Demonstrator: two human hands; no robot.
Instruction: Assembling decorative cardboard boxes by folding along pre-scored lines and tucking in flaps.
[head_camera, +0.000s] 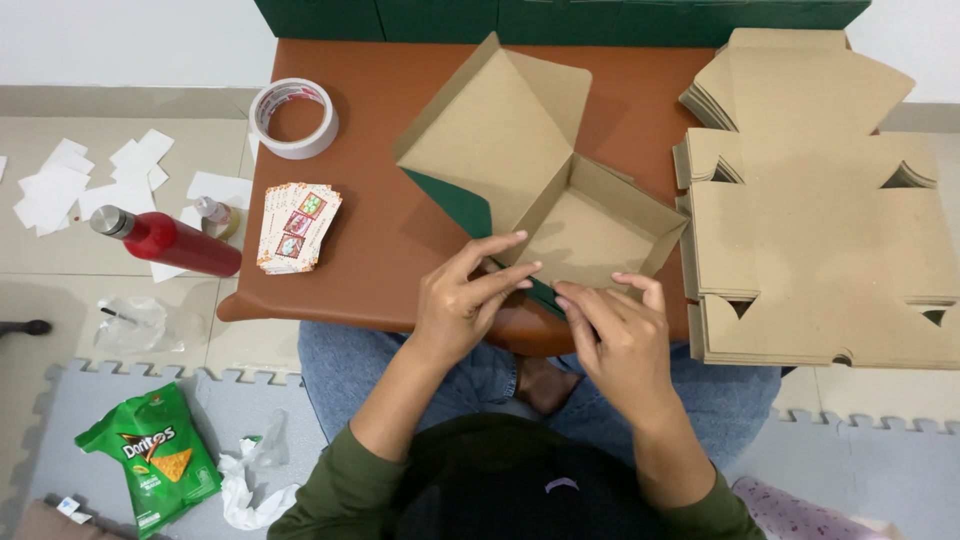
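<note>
Seen from above, person seated at brown table (380, 250). Left hand (462, 300) and right hand (618, 335) both pinch near wall of half-folded cardboard box (560, 200) at table's near edge, fingers curled on flap. Card stack (298, 226) left of box. Flat cardboard stack (830, 220) right of box. Tape roll (293, 117) at table's far left corner.

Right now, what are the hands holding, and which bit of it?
Both hands, left hand and right hand, pinch the near edge of the half-folded cardboard box, at its front wall.
</note>
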